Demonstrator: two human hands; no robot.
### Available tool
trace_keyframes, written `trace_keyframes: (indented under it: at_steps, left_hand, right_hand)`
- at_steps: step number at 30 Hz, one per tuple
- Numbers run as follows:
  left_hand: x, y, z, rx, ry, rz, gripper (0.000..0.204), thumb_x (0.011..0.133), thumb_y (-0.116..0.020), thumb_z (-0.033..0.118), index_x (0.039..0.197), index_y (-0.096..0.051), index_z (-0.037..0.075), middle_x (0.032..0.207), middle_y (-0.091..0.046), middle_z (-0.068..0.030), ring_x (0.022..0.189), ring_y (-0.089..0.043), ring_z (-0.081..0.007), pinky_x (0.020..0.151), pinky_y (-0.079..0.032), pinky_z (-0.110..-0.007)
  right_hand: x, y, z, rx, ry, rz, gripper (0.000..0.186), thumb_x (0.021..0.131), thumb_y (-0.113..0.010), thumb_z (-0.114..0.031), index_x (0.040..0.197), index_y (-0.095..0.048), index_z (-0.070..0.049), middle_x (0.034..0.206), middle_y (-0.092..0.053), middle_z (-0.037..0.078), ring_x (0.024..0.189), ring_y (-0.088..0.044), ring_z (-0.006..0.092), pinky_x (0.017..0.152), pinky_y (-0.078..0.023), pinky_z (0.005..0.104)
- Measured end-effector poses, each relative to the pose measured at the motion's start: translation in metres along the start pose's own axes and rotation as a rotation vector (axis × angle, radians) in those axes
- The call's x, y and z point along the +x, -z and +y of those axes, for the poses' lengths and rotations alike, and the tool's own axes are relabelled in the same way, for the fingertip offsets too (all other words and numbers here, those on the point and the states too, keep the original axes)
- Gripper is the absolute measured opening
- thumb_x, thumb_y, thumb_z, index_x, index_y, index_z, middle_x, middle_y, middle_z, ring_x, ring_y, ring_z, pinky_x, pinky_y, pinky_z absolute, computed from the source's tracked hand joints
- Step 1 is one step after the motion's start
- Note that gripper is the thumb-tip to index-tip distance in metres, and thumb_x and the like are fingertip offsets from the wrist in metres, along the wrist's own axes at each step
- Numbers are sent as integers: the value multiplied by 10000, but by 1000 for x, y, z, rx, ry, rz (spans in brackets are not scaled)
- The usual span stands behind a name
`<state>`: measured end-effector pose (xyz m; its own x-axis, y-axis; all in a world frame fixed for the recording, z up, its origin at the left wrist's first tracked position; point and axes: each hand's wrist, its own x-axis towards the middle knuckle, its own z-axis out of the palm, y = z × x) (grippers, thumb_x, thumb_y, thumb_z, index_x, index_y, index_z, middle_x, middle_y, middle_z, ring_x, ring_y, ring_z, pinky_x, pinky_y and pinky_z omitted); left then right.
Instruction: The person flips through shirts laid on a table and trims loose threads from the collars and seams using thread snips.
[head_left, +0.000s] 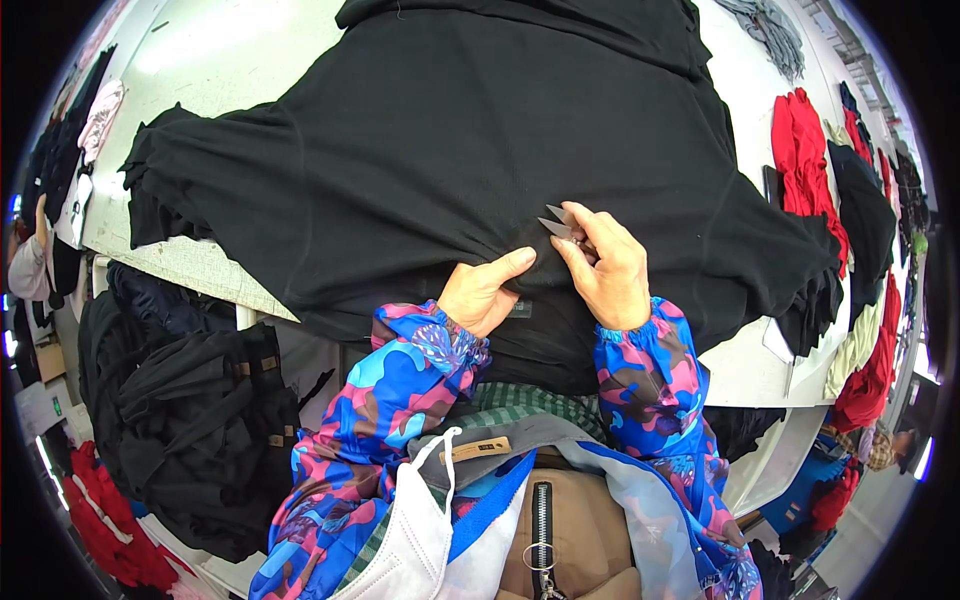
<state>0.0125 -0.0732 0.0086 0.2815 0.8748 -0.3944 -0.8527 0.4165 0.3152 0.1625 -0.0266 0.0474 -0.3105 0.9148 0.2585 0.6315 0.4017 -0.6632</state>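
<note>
A black garment lies spread over the white table, its sleeves reaching out to the left and right. My right hand is closed on a pair of thread snips, whose two pointed blades stand apart and point to the left over the cloth. Close by on the left, my left hand grips the garment near its neck edge, thumb on top and the other fingers partly hidden by the fabric. Creases in the cloth run toward that thumb. Below the hands, a small dark label shows at the neck.
Black garments are heaped below the table's left side. Along the right lie red garments and other folded clothes, with a grey piece at the far right. The white table shows at the far left. Another person's arm appears at the left rim.
</note>
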Motion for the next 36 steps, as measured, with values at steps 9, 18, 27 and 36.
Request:
trace_keyframes:
  at_steps: [9,18,27,36]
  left_hand:
    - [-2,-4,1,23,-6,32,325,832,-581,35,1135,-506,-58,1144,-545,-141,1076,-513,-224,961,-389,-350]
    - [-40,-17,11,780,-80,59,250,810,-627,99,1025,-566,-14,1014,-588,-84,915,-569,-173,813,-463,-300]
    - [25,-31,75,2077,-844,-229,352,610,-642,-16,949,-616,77,985,-583,-65,976,-534,-215,860,-381,-348]
    - [73,-31,102,1152,-21,-129,221,864,-541,96,1044,-562,-30,958,-600,-24,881,-525,-82,810,-410,-221]
  right_hand:
    - [11,1,-10,141,-127,114,277,728,-666,-37,992,-586,-15,737,-560,97,588,-556,167,533,-443,259]
    - [-27,4,-1,92,115,-198,226,638,-686,7,816,-550,-26,793,-541,87,612,-585,217,501,-456,313]
    - [29,45,-10,240,-132,-189,114,732,-643,-37,821,-583,0,691,-585,104,603,-581,177,564,-450,273]
    - [82,21,28,131,-206,-102,145,767,-631,-67,881,-599,16,749,-642,119,720,-636,191,670,-490,282]
